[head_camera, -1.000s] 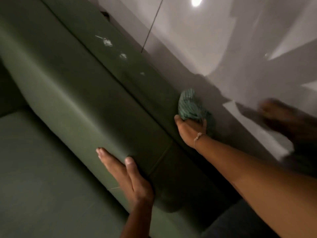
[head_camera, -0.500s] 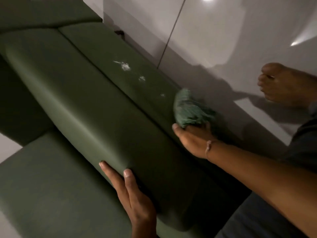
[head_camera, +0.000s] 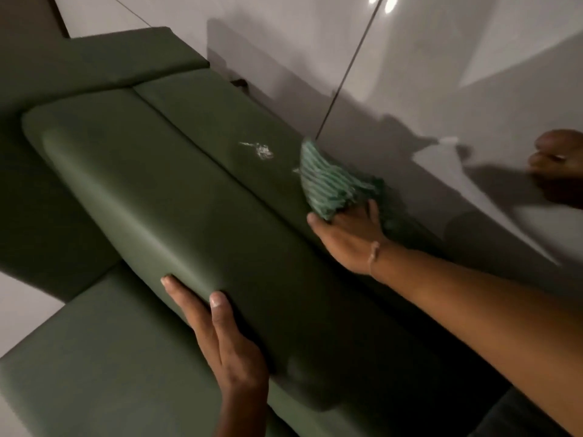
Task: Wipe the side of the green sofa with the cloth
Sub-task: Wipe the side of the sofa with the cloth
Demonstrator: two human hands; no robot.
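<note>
The green sofa (head_camera: 157, 197) fills the left and middle of the head view, its padded armrest running from upper left to lower right. On its outer side panel sits a whitish smear (head_camera: 260, 150). My right hand (head_camera: 350, 236) presses a bunched, striped green cloth (head_camera: 331, 184) against that side panel, just right of the smear. My left hand (head_camera: 220, 339) lies flat on the inner face of the armrest, fingers spread and holding nothing.
A glossy white tiled floor (head_camera: 441, 74) lies beyond the sofa's side, with a dark grout line. A bare foot (head_camera: 558, 165) stands on it at the right edge. The sofa seat (head_camera: 94, 357) is at lower left.
My right hand has slid the cloth up along the side panel toward the whitish smear. The view has shifted, showing more of the sofa's far end. My left hand stays on the armrest.
</note>
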